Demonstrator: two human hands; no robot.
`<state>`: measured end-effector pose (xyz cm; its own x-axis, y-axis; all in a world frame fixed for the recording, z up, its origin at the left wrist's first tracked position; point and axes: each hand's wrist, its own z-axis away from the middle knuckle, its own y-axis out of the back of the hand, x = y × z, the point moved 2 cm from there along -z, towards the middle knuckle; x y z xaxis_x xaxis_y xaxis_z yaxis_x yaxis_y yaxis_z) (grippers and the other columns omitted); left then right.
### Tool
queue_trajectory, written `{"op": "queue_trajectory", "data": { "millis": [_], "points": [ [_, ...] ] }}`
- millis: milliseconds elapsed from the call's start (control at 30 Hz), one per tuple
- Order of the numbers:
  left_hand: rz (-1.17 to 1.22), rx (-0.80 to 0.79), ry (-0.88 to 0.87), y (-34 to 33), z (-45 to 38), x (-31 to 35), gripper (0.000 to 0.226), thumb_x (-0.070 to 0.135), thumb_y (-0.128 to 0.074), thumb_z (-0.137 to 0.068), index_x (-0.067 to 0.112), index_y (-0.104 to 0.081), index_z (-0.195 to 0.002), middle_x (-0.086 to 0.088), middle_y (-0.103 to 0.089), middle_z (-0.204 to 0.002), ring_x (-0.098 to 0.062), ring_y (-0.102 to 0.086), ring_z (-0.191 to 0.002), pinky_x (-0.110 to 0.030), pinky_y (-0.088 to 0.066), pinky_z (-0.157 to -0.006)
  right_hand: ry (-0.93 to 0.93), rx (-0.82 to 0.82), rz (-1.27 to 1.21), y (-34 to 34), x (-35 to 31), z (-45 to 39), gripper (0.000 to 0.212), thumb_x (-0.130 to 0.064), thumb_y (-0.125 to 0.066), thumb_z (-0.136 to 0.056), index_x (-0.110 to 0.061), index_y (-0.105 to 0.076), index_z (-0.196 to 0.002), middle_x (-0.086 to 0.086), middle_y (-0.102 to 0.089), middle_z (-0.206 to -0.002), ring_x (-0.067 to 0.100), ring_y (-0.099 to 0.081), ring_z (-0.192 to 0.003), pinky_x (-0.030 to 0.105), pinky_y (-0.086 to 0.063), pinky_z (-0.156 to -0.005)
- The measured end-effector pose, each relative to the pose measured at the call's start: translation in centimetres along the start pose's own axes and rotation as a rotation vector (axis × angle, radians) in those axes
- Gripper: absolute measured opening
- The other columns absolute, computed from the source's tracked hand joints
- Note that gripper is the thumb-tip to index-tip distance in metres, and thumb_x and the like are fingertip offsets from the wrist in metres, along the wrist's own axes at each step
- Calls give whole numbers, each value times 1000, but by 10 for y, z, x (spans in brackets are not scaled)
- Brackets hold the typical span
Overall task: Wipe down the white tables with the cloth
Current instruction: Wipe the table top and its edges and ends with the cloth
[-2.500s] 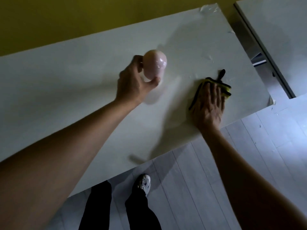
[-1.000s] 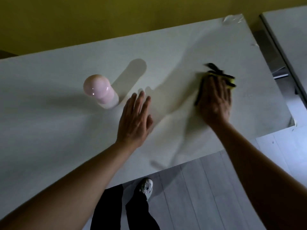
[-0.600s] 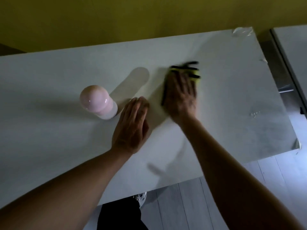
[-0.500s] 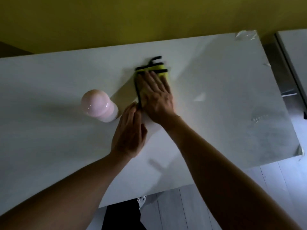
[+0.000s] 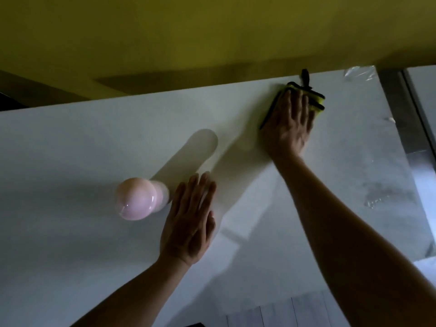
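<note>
Since half a second ago, swept away from the pink bottle [image 5: 139, 200] to the far right of the white table [image 5: 82, 142]: the yellow cloth [image 5: 316, 100], now near the back edge and close to the right corner. Pressed flat on the cloth, with straight spread fingers and no curl around it, the right hand [image 5: 290, 128]. Laid flat on the table just beside the bottle, holding nothing, fingers straight, the left hand [image 5: 188, 223].

For this step, best to keep the palm flat and the pressure even, to run the cloth along the back edge up to the corner with the clear film [image 5: 358, 73], then to return in overlapping lanes toward the near edge. Good also to pass over the wet-looking smears [image 5: 375, 199] at the right side. Probably wise to lift the bottle aside later, because the patch under it cannot be reached otherwise.

About containers: only the one pink bottle, upright, with a rounded glossy top. Contents not visible; cannot tell if full or empty. A second white table [image 5: 424, 90] partly visible at the right, apart from this one.
</note>
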<state>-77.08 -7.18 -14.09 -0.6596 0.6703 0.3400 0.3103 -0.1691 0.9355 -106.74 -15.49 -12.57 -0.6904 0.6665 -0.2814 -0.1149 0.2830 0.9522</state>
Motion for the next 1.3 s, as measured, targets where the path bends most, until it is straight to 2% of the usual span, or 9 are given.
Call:
{"op": "queue_trajectory", "data": {
  "millis": [200,333,433,600,767,833,967,1100,1300],
  "points": [
    [-62,-37,23,-7,2,-2,56,25,-38,-104,0,-47,-154,-23,-35,-166,-43,-31,-155,-52,-18,-130,692,-195,-74,-28,-154,77,59,-31,-47,-96,-20,-41,-154,6,-37,-161,26,-25,-152,47,-15,-124],
    [-59,-22,42,-3,2,-1,56,27,-38,-105,4,-42,-156,-22,-33,-165,-40,-31,-154,-49,-18,-130,975,-304,14,-33,-170,83,57,-43,-28,-104,-29,-24,-159,-5,-21,-167,17,-13,-155,43,-6,-126],
    [-18,-48,25,3,-3,1,59,25,-37,-105,8,-35,-162,-17,-26,-171,-37,-26,-158,-57,-26,-126,851,-245,-65,-29,-128,49,58,-41,-32,-100,-25,-37,-155,1,-33,-162,22,-25,-152,44,-13,-126],
    [-29,-38,27,1,-1,2,59,23,-39,-104,7,-36,-161,-13,-28,-171,-37,-29,-157,-60,-31,-122,323,-55,50,-9,28,-63,58,-34,-41,-96,-24,-39,-153,7,-37,-160,24,-29,-150,43,-22,-123],
    [-59,-38,27,2,-2,3,61,24,-39,-103,9,-35,-162,-12,-27,-171,-36,-29,-157,-59,-27,-125,40,-89,-6,18,80,-88,62,-44,-24,-102,-24,-21,-160,4,-16,-168,23,-11,-156,44,-6,-127],
    [-79,-37,30,2,-1,4,60,25,-38,-104,9,-35,-162,-13,-28,-171,-37,-29,-157,-59,-27,-125,93,-47,-37,15,55,-65,65,-41,-29,-97,-19,-31,-158,9,-26,-165,27,-20,-154,47,-13,-125],
    [-141,-45,24,0,-2,9,60,22,-39,-103,4,-37,-160,-18,-31,-169,-41,-32,-155,-61,-29,-123,579,-107,-159,1,-27,37,56,-30,-44,-94,-13,-51,-147,13,-46,-154,32,-37,-146,52,-25,-120],
    [-154,-11,176,-1,-4,30,56,12,-42,-100,-4,-43,-153,-27,-42,-158,-46,-43,-145,-58,-35,-119,954,-282,-62,8,-39,104,58,-43,-31,-102,-25,-33,-157,0,-29,-164,21,-19,-154,47,-9,-125],
    [-60,-8,125,-27,-41,104,58,18,-44,-99,1,-44,-155,-23,-39,-162,-43,-37,-150,-57,-29,-123,661,-125,-177,33,87,41,48,-34,-44,-101,-21,-53,-146,7,-47,-154,28,-37,-147,49,-25,-121]
  ]
}}
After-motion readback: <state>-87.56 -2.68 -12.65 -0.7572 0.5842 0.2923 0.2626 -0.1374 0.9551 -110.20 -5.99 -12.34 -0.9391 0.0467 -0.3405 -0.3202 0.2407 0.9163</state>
